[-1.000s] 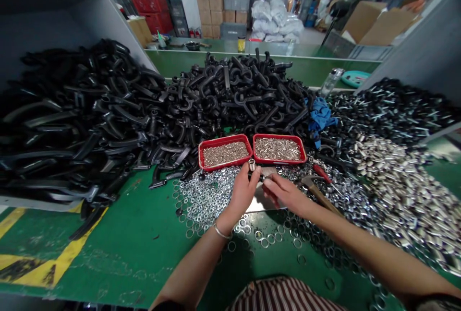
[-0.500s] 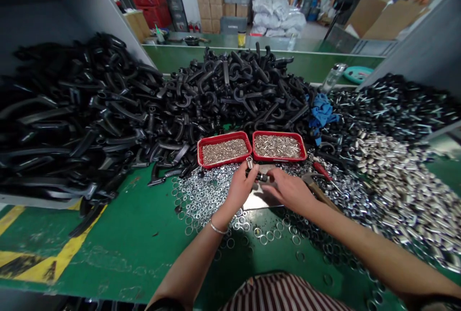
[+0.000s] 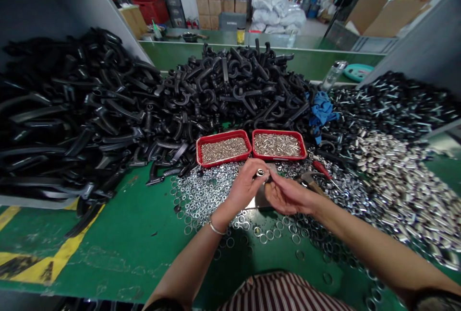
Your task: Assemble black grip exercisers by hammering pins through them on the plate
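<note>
My left hand is closed around a small part with a shiny round metal end; the fingers hide most of it. Right against it, my right hand has thumb and fingertips pinched together, and what lies between them is hidden. Both hands are above a flat metal plate on the green bench. Just beyond them stand two red trays, the left tray holding tiny metal pieces and the right tray holding small pins. Loose washers spread out beside my left hand.
A heap of black curved handles rises behind the trays and to the left. On the right lie a hammer, a red-handled screwdriver, silver cylinders, black parts with metal pins and a blue cloth.
The held part has been turned: a spring and black piece showed before, a round metal end now. My right hand has rolled over and its fingertips have come up to my left hand.
</note>
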Demonstrator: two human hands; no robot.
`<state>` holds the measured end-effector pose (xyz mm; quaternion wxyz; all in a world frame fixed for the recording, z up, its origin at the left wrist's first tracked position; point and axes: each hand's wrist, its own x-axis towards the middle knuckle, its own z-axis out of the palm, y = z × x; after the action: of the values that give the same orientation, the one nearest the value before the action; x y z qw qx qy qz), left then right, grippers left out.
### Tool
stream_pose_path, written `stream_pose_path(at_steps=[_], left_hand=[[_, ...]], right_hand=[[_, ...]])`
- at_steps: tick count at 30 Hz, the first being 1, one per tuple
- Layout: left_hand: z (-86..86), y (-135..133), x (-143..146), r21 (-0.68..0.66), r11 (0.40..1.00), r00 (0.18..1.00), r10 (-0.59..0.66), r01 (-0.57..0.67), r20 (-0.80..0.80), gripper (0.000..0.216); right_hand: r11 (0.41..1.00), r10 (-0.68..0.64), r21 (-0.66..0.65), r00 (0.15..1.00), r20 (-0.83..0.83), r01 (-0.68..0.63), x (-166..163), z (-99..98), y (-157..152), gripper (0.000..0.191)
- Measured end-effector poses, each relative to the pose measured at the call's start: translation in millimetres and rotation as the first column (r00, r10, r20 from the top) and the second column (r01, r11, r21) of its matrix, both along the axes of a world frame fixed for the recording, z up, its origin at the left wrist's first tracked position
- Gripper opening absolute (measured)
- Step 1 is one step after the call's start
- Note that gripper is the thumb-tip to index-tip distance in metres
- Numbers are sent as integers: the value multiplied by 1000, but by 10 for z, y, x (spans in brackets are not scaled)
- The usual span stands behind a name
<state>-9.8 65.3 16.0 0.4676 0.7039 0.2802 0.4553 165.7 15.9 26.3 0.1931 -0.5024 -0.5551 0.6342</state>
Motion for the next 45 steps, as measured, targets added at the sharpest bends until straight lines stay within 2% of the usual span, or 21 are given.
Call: stream_pose_path(at_steps=[2,4,5,9,11,14,16,18,20,22,23,25,27,29,31,33,35,37,39,43,45], left_hand=[[-33,-7,11,-50,998,999,41,-42,-23,18],[-80,-14,24,-110,987,992,115,-119,-40,22],[-101,-17,30,-105,984,989,137,-141,-48,23],[-152,-18,41,54,994,989,105,-100,-100,20],[-173,-16,47,59,993,984,114,-107,-135,20],[-197,-26,56,21,986,974,165,-163,-153,21],[-189,-45,57,40,987,977,157,-153,-142,20],[-156,-67,53,75,993,986,105,-96,-129,17],[-116,-82,54,64,996,991,63,-56,-117,17],[-99,-82,61,-9,997,992,78,-79,-101,19],[-105,-76,67,-60,992,990,107,-113,-95,21],[-152,-61,82,-166,970,983,163,-176,-87,24],[-227,-50,98,-251,943,976,203,-217,-81,28],[-304,-52,116,-326,920,977,202,-215,-75,31],[-355,-65,134,-391,899,980,184,-197,-70,33],[-364,-83,146,-386,898,977,183,-210,-105,34],[-332,-95,146,-266,929,961,216,-257,-175,31],[-275,-102,134,-92,964,947,222,-249,-231,27],[-227,-109,119,14,980,948,196,-199,-251,25],[-213,-146,114,85,979,930,204,-186,-306,25],[-191,-154,111,153,978,898,193,-142,-397,23]], right_hand=[[987,-98,137,994,57,89,19,1,8,63],[931,-212,324,972,105,168,27,-2,0,47],[918,-220,357,970,106,170,25,-6,-10,44],[994,18,103,999,38,-21,-3,-13,-43,72],[990,-24,138,996,90,12,-19,-5,-43,68],[923,-226,354,959,172,154,-38,-20,-48,48],[946,-179,299,973,148,128,-42,-59,-59,51],[994,-18,104,997,72,11,-35,-95,-63,66],[998,60,-2,998,26,-60,-24,-93,-50,77],[993,-17,116,991,131,2,-19,-43,-29,74],[959,-115,279,964,238,46,-21,-8,-21,66],[803,-309,597,852,424,-6,-33,52,-20,47],[674,-369,717,762,533,-175,-49,60,-38,35],[636,-348,724,738,578,-267,-61,7,-65,29],[648,-345,725,758,553,-234,-66,-72,-92,27],[718,-347,691,817,461,-84,-69,-130,-118,30],[867,-255,491,921,295,83,-71,-141,-142,40],[983,-121,147,991,55,112,-68,-115,-165,54],[996,-84,-46,992,-94,80,-64,-83,-183,61],[982,-173,88,984,39,169,-70,-90,-227,55],[991,-128,52,988,83,124,-70,-117,-275,61]])
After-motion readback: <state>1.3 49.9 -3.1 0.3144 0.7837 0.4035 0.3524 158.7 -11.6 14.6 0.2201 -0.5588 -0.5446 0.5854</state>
